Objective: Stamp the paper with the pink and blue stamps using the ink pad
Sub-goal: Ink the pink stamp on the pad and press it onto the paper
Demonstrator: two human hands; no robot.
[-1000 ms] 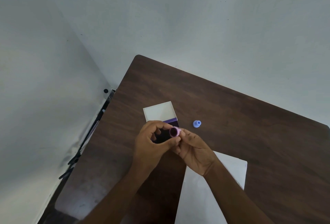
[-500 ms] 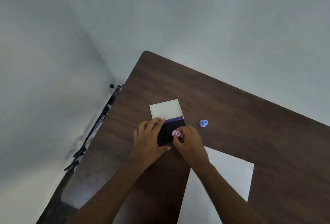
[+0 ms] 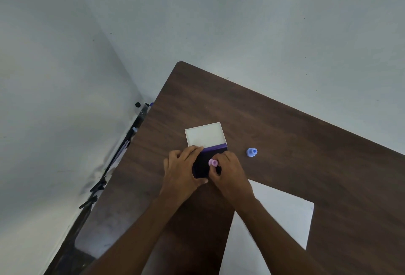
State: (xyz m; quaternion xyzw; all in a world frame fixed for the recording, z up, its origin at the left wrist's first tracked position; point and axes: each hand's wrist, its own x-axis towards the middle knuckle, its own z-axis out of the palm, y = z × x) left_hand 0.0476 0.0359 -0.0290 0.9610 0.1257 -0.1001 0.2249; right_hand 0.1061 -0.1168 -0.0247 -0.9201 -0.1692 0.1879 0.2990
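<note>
On the ink pad [image 3: 202,168], right hand [image 3: 230,171] grips pink stamp [image 3: 213,162], left hand [image 3: 183,169] steadying; paper [image 3: 282,215] looks unstamped, blue stamp [image 3: 251,152] untouched

Pink stamp [image 3: 213,162] upright on open dark ink pad [image 3: 205,168]; blue stamp [image 3: 251,152] at three o'clock; white paper [image 3: 282,215] at five.

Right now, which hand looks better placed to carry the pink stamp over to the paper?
The right hand, I'd judge. Its fingers already pinch the pink stamp on the ink pad, and the paper lies on that side. The left hand is busy steadying the pad.
</note>
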